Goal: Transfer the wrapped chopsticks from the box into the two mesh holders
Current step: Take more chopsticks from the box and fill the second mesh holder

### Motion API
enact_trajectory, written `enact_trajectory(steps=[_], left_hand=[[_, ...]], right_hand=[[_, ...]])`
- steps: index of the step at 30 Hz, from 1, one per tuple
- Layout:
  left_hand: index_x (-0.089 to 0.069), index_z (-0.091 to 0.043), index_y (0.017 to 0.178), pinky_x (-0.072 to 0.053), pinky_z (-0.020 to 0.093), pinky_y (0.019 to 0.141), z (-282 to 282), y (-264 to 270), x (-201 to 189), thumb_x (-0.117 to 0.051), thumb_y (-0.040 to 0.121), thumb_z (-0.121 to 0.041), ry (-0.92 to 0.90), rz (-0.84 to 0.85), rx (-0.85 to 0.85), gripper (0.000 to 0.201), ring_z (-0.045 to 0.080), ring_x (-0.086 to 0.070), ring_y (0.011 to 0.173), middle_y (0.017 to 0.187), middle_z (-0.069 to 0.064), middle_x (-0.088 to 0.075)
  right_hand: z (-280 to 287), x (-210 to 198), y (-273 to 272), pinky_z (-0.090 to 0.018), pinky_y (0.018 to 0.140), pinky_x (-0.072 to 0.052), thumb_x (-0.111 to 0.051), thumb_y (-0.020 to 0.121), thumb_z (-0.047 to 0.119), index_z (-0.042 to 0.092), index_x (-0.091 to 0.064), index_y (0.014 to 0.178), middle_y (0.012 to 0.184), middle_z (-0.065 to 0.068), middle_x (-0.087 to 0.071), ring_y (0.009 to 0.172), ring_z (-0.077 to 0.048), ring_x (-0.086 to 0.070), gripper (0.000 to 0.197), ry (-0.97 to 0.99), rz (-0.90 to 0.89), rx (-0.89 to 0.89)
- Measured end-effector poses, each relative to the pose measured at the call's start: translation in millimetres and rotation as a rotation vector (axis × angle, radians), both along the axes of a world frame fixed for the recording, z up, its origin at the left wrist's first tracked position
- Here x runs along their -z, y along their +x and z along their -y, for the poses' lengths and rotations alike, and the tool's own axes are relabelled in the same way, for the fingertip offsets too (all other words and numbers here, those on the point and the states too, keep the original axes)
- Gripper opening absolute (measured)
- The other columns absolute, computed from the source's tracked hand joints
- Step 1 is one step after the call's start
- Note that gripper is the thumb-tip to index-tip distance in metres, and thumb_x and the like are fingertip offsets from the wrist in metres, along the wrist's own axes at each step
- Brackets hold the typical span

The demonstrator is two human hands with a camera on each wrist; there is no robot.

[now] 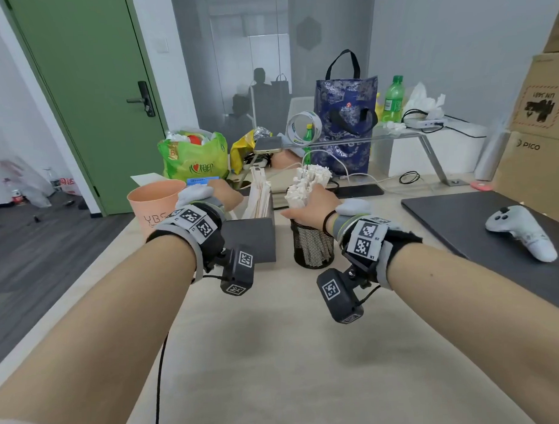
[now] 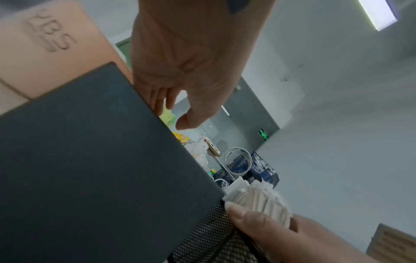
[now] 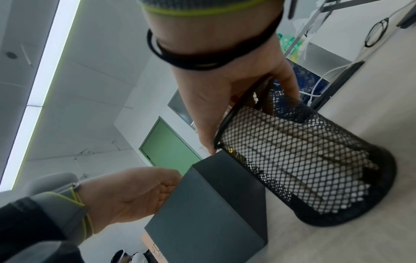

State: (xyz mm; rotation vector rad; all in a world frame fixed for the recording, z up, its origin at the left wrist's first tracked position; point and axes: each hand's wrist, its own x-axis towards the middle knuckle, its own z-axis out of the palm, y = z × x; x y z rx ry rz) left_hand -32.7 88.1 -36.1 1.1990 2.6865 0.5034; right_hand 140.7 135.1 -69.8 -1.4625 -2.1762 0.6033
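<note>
A dark box [image 1: 250,241] stands on the table with wrapped chopsticks [image 1: 260,196] upright in it. My left hand [image 1: 220,195] reaches over its far left rim; in the left wrist view the fingers [image 2: 157,99] dip behind the box wall [image 2: 90,160], tips hidden, with the thumb apart from them. Right of the box stands a black mesh holder [image 1: 312,247]. My right hand [image 1: 306,207] grips a white bundle of wrapped chopsticks [image 2: 258,199] at that holder's rim [image 3: 303,160]. A second bundle [image 1: 313,175] stands just behind, its holder mostly hidden.
A peach cup [image 1: 154,203] stands left of the box. A closed laptop [image 1: 462,224] with a white controller [image 1: 520,235] lies at the right. Bags [image 1: 194,157], a blue tote [image 1: 345,127], cables and cardboard boxes [image 1: 536,171] crowd the back and right.
</note>
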Motion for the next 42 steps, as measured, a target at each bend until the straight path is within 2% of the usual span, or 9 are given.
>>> enact_trajectory(steps=[4,8,16,20,29,31,35,38,42], left_hand=[[-0.045,-0.002,0.136,-0.041,0.034,0.099,0,16,-4,-0.057,0.091,-0.035,-0.248,-0.063,0.143,0.057,0.028,-0.051,0.124,0.133,0.013,-0.053],[-0.029,-0.004,0.146,-0.026,0.029,0.11,-9,19,10,-0.044,0.099,-0.032,-0.344,-0.139,0.226,0.057,0.027,-0.033,0.141,0.152,0.012,-0.035],[-0.059,-0.004,0.116,-0.039,0.028,0.079,-24,13,8,-0.057,0.085,-0.046,-0.355,-0.049,0.277,0.053,0.026,-0.052,0.092,0.103,0.01,-0.057],[-0.046,-0.005,0.136,-0.036,0.027,0.083,-30,14,18,-0.051,0.091,-0.036,-0.379,-0.042,0.277,0.055,0.029,-0.054,0.108,0.119,0.013,-0.055],[-0.046,0.001,0.134,-0.049,0.031,0.085,-31,9,22,-0.058,0.089,-0.037,-0.257,0.148,0.261,0.06,0.026,-0.052,0.099,0.12,0.018,-0.056],[-0.056,0.001,0.121,-0.044,0.026,0.064,-30,8,21,-0.058,0.089,-0.034,-0.185,0.205,0.27,0.047,0.025,-0.049,0.092,0.104,0.014,-0.054],[-0.062,0.001,0.107,-0.041,0.027,0.067,-28,5,15,-0.057,0.088,-0.043,0.0,0.214,0.234,0.048,0.024,-0.051,0.077,0.095,0.015,-0.058],[-0.055,-0.011,0.06,-0.031,0.023,0.05,-25,0,13,-0.057,0.09,-0.038,0.235,0.3,0.191,0.04,0.018,-0.045,0.06,0.063,0.003,-0.05],[-0.056,-0.013,0.062,-0.033,0.024,0.053,-20,-3,14,-0.057,0.089,-0.038,0.094,0.235,0.194,0.037,0.02,-0.046,0.067,0.072,0.006,-0.054]], right_hand=[[-14,6,2,-0.027,0.072,-0.04,-0.065,0.075,0.034,0.006,-0.059,0.112,0.111,-0.014,-0.066,0.107,-0.033,-0.061,0.047,0.053,-0.079,0.005],[-22,10,7,-0.027,0.065,-0.038,-0.062,0.073,0.024,0.006,-0.063,0.096,0.088,-0.009,-0.064,0.09,-0.031,-0.063,0.029,0.086,-0.11,-0.01],[-27,16,10,-0.031,0.076,-0.045,-0.064,0.074,0.026,0.007,-0.055,0.11,0.106,-0.012,-0.066,0.099,-0.032,-0.061,0.041,0.057,-0.172,-0.016],[-28,17,10,-0.035,0.082,-0.049,-0.064,0.073,0.029,0.008,-0.054,0.113,0.11,-0.013,-0.066,0.102,-0.033,-0.061,0.047,0.05,-0.163,-0.019],[-26,16,11,-0.035,0.085,-0.048,-0.065,0.073,0.028,0.009,-0.054,0.116,0.113,-0.012,-0.066,0.105,-0.032,-0.061,0.048,0.067,-0.173,-0.042],[-24,15,11,-0.036,0.085,-0.048,-0.064,0.074,0.028,0.008,-0.053,0.116,0.113,-0.013,-0.065,0.104,-0.033,-0.06,0.048,0.062,-0.165,-0.042],[-23,13,13,-0.037,0.086,-0.049,-0.064,0.074,0.03,0.007,-0.052,0.116,0.112,-0.014,-0.065,0.104,-0.034,-0.06,0.049,0.054,-0.134,-0.057],[-22,12,15,-0.035,0.082,-0.047,-0.065,0.074,0.029,0.007,-0.053,0.114,0.111,-0.014,-0.065,0.104,-0.034,-0.06,0.047,0.058,-0.139,-0.061],[-19,12,15,-0.032,0.079,-0.043,-0.064,0.076,0.026,0.008,-0.052,0.117,0.115,-0.014,-0.065,0.106,-0.034,-0.059,0.047,0.06,-0.168,-0.039]])
